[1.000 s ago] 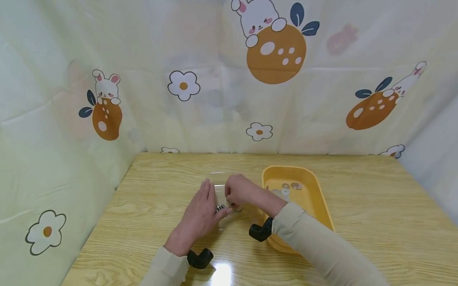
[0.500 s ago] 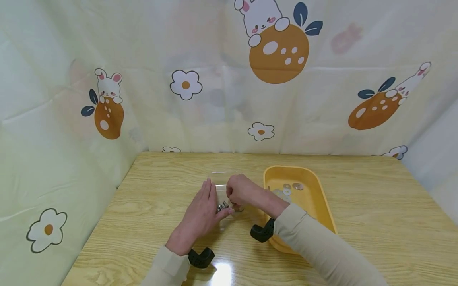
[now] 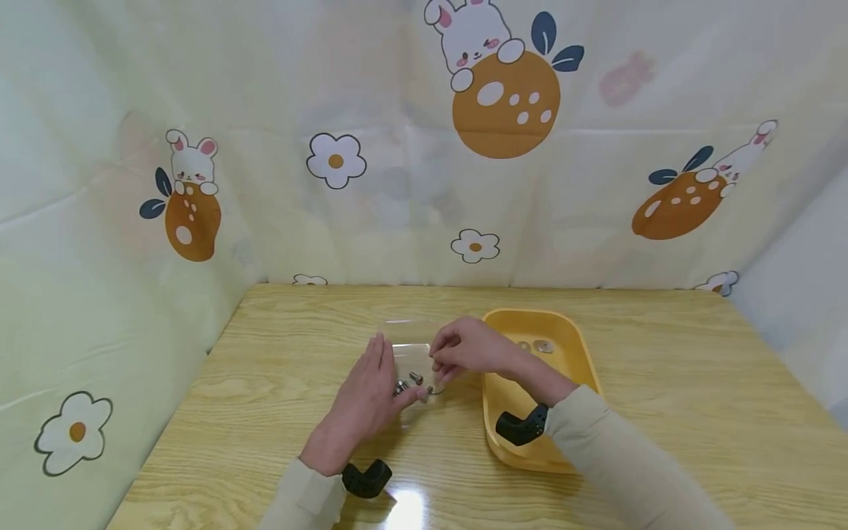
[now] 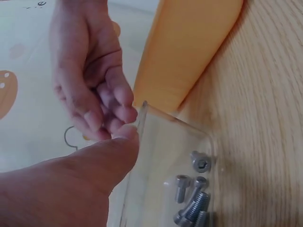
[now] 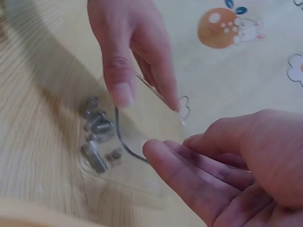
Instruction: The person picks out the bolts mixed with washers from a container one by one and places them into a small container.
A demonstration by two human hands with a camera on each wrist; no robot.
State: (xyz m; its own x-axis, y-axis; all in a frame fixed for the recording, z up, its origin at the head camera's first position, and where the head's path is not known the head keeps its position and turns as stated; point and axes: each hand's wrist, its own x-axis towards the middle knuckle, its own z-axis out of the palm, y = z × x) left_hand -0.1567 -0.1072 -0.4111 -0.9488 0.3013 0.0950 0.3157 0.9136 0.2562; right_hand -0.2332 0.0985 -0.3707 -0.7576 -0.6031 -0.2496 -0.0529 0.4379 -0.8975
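Note:
A clear plastic box [image 3: 411, 346] stands on the table, its rim [image 5: 124, 143] facing up in the right wrist view. Several socket-head screws [image 4: 201, 163] lie loose on its floor, one screw [image 3: 416, 377] apart from the cluster. My left hand [image 3: 367, 390] rests against the box, fingers straight along its left side and thumb across the near side. At the right rim, my right hand [image 3: 473, 346] has loosely bent fingers, and nothing shows between them. In the left wrist view the right fingers [image 4: 124, 90] are close to the left thumb [image 4: 120, 146].
Right of the box stands a yellow-orange tray [image 3: 586, 368], partly under my right forearm. A few flat washers [image 3: 543, 346] lie at its far end. A patterned curtain [image 3: 397, 206] hangs behind the table's back edge.
My right hand has shifted right from above the box to its right rim, and its fingers have loosened. A screw now lies apart inside the box. The left hand stays in place.

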